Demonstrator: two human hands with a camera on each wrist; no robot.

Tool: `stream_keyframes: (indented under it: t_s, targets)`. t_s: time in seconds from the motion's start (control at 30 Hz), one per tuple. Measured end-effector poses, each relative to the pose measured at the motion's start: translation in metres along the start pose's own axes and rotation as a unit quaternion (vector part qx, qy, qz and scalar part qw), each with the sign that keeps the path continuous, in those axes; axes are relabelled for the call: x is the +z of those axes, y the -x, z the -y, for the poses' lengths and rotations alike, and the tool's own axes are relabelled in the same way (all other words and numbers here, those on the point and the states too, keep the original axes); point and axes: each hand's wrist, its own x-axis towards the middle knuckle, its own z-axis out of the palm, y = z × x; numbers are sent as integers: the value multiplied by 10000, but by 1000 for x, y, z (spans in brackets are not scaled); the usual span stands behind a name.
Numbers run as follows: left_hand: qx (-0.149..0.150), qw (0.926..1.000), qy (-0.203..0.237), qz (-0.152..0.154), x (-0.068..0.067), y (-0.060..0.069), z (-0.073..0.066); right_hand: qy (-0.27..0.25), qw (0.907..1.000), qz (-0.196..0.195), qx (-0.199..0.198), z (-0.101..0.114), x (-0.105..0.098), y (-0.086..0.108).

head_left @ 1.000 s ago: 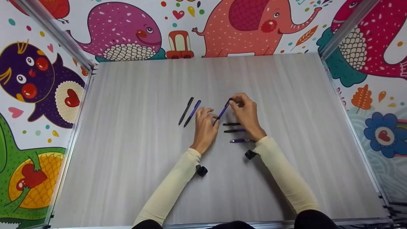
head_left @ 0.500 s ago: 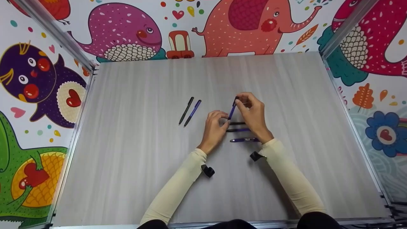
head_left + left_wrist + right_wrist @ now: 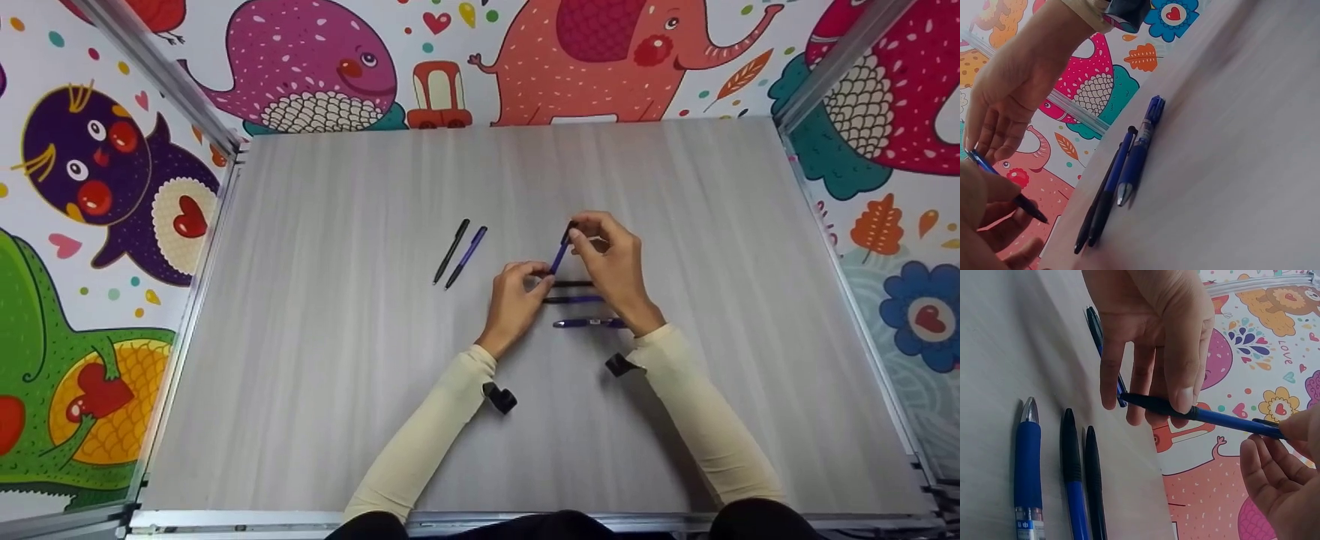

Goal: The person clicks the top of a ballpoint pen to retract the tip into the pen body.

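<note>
A blue pen (image 3: 560,251) with a black grip is held at a slant between both hands. My left hand (image 3: 517,304) pinches its black grip near the tip; the thumb lies over the grip in the right wrist view. My right hand (image 3: 615,262) pinches the clip end between thumb and fingers. Beneath and nearer the person lie a black pen (image 3: 574,284), a blue pen with a black grip (image 3: 1075,495) and a thicker blue pen (image 3: 1141,147) with a silvery tip. The right hand partly hides their right ends in the head view.
Left of the hands, a black pen (image 3: 451,251) and a blue pen (image 3: 466,257) lie side by side, slanted. The grey table (image 3: 315,337) has metal edge rails (image 3: 262,519) and stands against walls with cartoon animal prints.
Both hands have moved right with the slanted pen, away from the left pair and over the row of pens. The left fingers have drawn in round its lower end. The head view has shifted slightly.
</note>
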Motion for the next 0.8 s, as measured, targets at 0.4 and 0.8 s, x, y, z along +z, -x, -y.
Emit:
stream_keyframes:
  t_s: [0.4, 0.8]
  targets:
    - [4, 10000, -13, -53, -5, 6, 4, 164, 9994, 311, 65, -3, -1, 8]
    - [-360, 9964, 745, 169, -10, 11, 3, -10, 9975, 620, 334, -1, 1, 11]
